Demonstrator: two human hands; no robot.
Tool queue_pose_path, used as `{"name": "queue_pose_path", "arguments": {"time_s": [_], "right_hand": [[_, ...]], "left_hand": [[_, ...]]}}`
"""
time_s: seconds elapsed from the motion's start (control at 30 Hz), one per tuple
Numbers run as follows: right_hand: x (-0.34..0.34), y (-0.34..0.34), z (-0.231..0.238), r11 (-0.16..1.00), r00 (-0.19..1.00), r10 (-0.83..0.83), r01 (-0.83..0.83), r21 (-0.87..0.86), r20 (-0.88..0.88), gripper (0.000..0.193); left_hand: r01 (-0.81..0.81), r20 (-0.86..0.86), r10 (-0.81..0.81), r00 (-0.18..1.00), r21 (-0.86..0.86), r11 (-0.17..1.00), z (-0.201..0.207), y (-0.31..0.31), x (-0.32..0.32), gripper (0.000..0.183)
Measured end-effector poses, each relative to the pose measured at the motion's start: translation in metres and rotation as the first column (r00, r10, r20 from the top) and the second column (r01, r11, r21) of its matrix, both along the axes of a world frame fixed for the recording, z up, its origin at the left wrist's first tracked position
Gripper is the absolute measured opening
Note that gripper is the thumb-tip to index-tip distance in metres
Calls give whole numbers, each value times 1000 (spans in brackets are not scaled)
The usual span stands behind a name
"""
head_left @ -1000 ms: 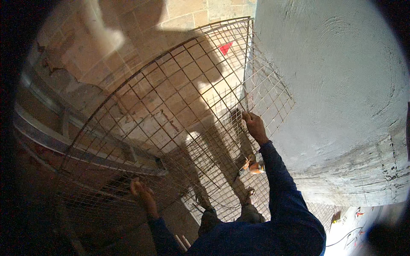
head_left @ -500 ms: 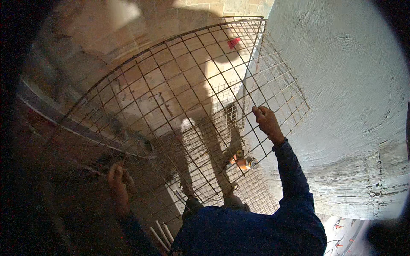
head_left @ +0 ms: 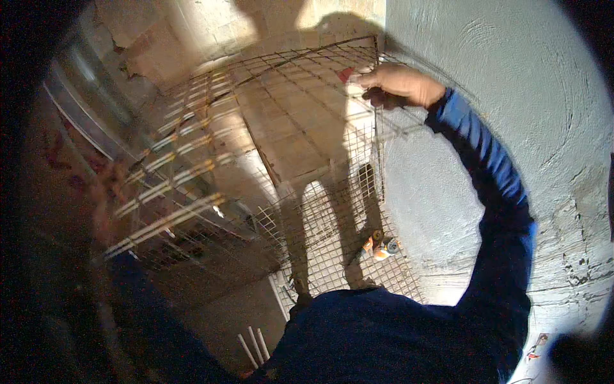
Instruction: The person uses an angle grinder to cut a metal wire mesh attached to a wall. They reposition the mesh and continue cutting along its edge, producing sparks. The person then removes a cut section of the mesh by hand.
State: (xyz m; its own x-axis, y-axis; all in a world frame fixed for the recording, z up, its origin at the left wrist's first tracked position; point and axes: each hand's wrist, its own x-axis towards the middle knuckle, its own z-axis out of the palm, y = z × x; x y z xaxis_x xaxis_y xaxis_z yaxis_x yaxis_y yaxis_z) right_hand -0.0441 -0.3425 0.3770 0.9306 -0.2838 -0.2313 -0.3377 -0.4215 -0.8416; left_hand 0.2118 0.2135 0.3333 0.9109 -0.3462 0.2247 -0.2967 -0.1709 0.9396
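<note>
A large panel of wire mesh (head_left: 167,225) spans the space in front of me, tilted and smeared by motion, its left part catching the light. My right hand (head_left: 403,86) is raised at the panel's far right, its fingers closed on the mesh near the corner. Beside those fingertips shows a small red patch (head_left: 345,75); I cannot tell whether it hangs on the mesh or the surface behind. My left hand (head_left: 105,198) is at the panel's left side, in shadow and blurred, so its fingers cannot be made out.
A rough grey plastered wall (head_left: 441,192) rises close on my right. More wire mesh (head_left: 326,246) lies on the floor before my feet. On it, near the wall, are two orange handheld power tools (head_left: 387,249). Several pale tubes (head_left: 256,345) stand at lower left.
My right hand has moved up and away from me along the panel's right side. My left hand has gone outward and up. The mesh has tilted and shifted with them.
</note>
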Motion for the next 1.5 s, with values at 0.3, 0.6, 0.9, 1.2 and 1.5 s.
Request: {"name": "queue_pose_path", "arguments": {"time_s": [0.3, 0.6, 0.9, 1.2, 1.5], "right_hand": [[-2, -5, -134, 998, 935, 17, -35, 44, 354, 40], [118, 20, -429, 817, 839, -327, 482, -315, 435, 25], [293, 43, -487, 761, 782, -479, 596, -256, 399, 15], [100, 25, -382, 705, 981, -54, 168, -689, 185, 26], [0, 10, -77, 737, 988, 155, -98, -669, 27, 24]], "left_hand": [[-58, 274, -32, 961, 315, 947, 29, -2, -64, 28], [-40, -249, 57, 967, 74, 996, -239, -31, -2, 30], [-294, -7, 295, 956, -89, 952, -307, -21, 135, 40], [-114, -157, 115, 981, 18, 993, -237, -13, 36, 44], [38, -256, -76, 964, -152, 988, -71, 1, 24, 31]]}}
